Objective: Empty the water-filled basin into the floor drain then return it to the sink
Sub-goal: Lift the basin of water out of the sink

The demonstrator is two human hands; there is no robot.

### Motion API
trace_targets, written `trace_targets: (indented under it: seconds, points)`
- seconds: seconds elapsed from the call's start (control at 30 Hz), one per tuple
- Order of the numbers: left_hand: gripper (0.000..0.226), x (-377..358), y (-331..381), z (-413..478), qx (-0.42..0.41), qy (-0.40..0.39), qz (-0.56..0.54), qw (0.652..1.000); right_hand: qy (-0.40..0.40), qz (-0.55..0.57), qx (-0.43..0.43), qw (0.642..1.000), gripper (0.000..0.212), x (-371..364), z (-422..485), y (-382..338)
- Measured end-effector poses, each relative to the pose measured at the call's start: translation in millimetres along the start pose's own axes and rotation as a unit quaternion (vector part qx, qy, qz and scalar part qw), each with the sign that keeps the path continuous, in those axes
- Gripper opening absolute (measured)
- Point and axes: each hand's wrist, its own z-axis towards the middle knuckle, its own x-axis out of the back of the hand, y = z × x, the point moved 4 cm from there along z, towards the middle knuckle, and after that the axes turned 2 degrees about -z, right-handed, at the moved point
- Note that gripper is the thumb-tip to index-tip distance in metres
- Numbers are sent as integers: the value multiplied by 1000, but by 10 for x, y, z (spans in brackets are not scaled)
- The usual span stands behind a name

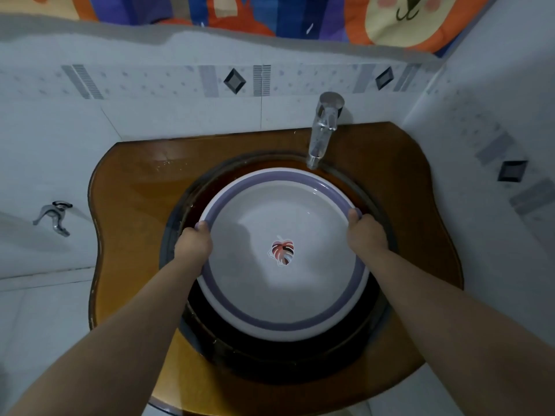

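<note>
A round white basin with a purple rim band and a leaf sticker at its bottom sits inside the dark round sink bowl. The sink is set in an amber-brown glass counter. My left hand grips the basin's left rim, thumb over the edge. At the right rim, my right hand grips in the same way. The basin looks level; a faint waterline shows near its far rim. The floor drain is not in view.
A chrome faucet stands at the back right of the counter, its spout just over the basin's far rim. A small wall tap sticks out at the left. Tiled walls close in behind and to the right. A colourful cloth hangs above.
</note>
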Motion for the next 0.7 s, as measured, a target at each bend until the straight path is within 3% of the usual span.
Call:
trace_targets:
  seconds: [0.2,0.57,0.7]
  points:
    - [53,40,11,-70,6,7,-13,1000,0,1,-2,1000,63,58,-51,-33]
    - [49,250,14,-253,-57,50,-31,997,1,28,49,998,59,353,-167,-86]
    - [49,316,-2,-356,-61,46,-57,995,7,36,40,999,48,442,-269,-80]
